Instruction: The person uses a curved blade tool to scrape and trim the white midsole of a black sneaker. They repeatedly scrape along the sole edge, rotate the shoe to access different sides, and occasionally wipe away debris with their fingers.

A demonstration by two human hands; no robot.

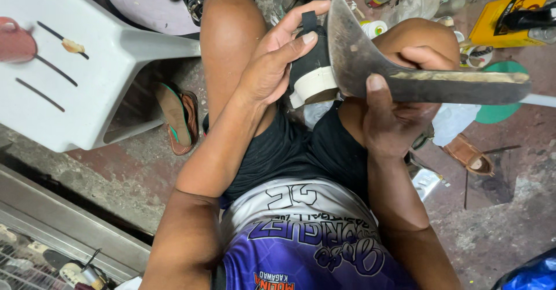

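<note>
Over our lap, our left hand (272,64) has its grip clamped on a black shoe (310,64) while our right hand (394,110) clamps a broad curved knife (370,58).

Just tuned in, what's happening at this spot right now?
A seated person holds a black shoe with a white sole against the lap with the left hand. The right hand grips a broad curved knife, its blade laid against the shoe. A white plastic chair stands nearby, a sandal beneath it.

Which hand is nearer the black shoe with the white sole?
Left. The left hand grips the shoe; the right hand is beside it, holding the blade by its handle.
</note>
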